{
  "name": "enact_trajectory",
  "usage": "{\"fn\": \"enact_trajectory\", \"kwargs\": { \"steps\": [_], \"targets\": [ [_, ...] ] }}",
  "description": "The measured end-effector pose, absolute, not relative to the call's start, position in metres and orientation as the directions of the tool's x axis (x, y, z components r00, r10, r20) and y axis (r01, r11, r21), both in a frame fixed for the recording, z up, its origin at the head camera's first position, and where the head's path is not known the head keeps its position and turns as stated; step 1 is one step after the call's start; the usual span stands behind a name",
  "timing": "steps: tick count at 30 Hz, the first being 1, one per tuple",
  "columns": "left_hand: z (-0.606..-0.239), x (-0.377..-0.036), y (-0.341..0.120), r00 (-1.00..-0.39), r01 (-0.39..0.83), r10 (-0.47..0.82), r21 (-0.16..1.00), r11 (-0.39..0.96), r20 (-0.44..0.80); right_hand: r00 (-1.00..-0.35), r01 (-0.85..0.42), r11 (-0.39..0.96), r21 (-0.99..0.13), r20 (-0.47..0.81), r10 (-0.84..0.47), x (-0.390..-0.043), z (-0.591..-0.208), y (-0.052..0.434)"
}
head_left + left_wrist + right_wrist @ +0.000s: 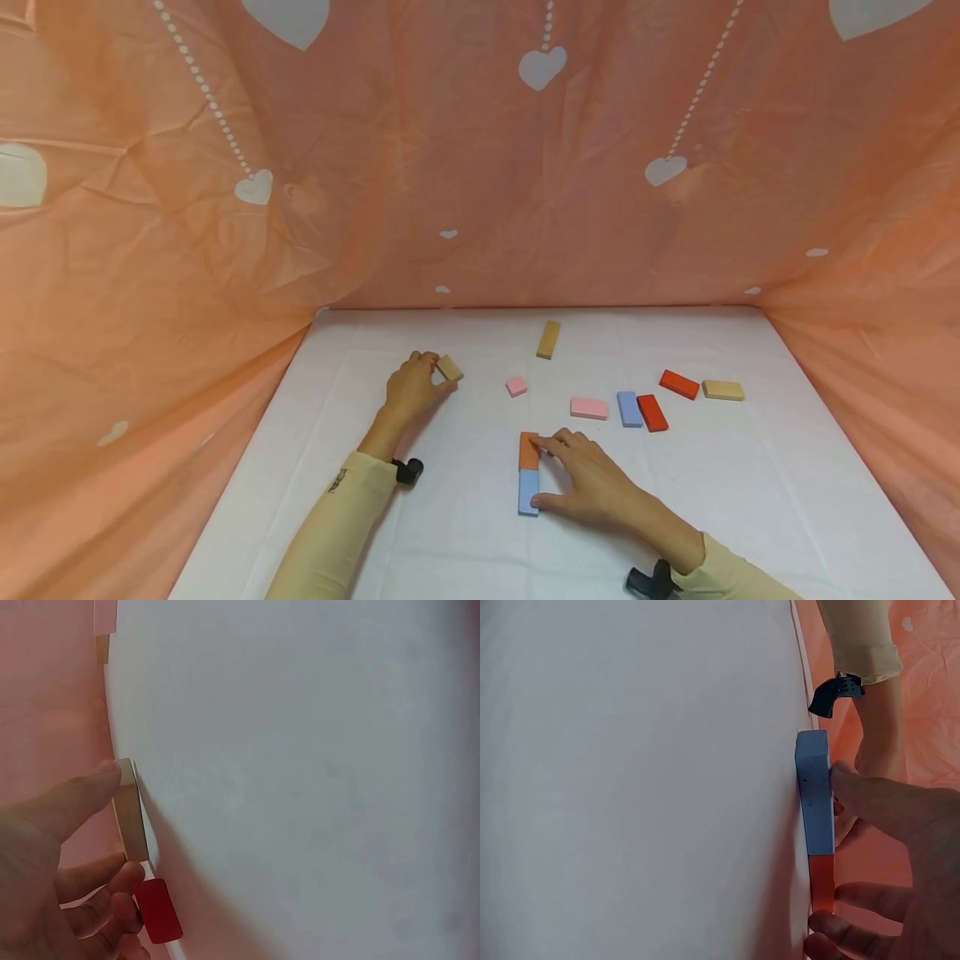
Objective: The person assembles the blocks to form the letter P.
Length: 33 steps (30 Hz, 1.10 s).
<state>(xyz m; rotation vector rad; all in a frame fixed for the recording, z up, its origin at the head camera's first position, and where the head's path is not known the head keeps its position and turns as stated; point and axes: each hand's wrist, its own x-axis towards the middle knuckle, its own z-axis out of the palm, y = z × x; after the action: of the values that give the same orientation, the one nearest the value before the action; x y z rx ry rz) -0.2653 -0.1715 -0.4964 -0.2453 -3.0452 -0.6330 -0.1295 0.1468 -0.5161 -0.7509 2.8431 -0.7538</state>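
Observation:
My left hand (414, 385) is at the left of the white table, pinching a plain wooden block (450, 367) between thumb and fingertips. In the left wrist view this block (132, 817) spans from thumb to index finger, with a red block (159, 911) by the other fingers. My right hand (588, 479) lies beside two blocks joined end to end: an orange block (528, 451) farther off and a blue block (528, 493) nearer. Its index fingertip touches the orange block and its thumb touches the blue one, the fingers spread apart along the row.
Between the hands and farther back lie a small pink block (516, 386) and a wooden block (548, 340). To the right are a pink block (588, 408), a blue block (629, 409), two red blocks (652, 412) and another wooden block (723, 390). An orange curtain (480, 167) surrounds the table.

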Motion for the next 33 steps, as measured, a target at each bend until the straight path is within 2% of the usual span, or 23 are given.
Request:
{"fn": "enact_trajectory", "kwargs": {
  "steps": [17, 33],
  "targets": [
    [-0.498, -0.272, -0.17, -0.984, 0.174, 0.17, 0.394, 0.902, 0.044, -0.869, -0.433, 0.749, -0.501, 0.014, -0.494, -0.13, -0.516, 0.147],
    [-0.495, -0.271, -0.155, -0.926, 0.341, 0.378, 0.443, 0.829, 0.007, -0.867, -0.447, 0.751, -0.486, 0.03, -0.497, -0.13, -0.516, 0.148]
  ]
}}
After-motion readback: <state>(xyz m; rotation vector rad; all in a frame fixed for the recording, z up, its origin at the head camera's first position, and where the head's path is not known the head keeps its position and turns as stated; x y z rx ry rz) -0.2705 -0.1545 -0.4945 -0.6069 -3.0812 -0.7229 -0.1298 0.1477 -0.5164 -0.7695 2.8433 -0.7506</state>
